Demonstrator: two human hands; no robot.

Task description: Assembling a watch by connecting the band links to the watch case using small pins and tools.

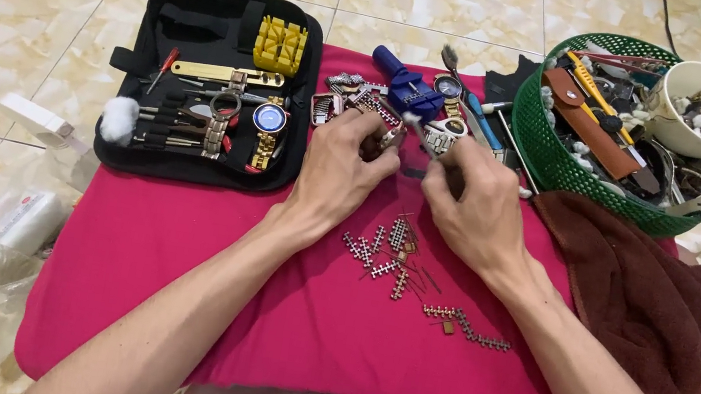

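We judge that we are partway through taking apart a metal watch bracelet: our left hand (339, 165) pinches a small silvery piece of watch band (391, 138) between closed fingertips at the far middle of the pink cushion (171, 262), while our right hand (473, 202) is closed narrowly around a thin metal pin tool (416, 127) whose tip meets that piece. Loose silver-and-gold bracelet links (388, 255) and pins lie scattered just near our wrists, with the blue plastic link remover (408, 84) just beyond the hands. The next move, we think, calls for a steady tip and a firm pinch, since the part is tiny and could slip.
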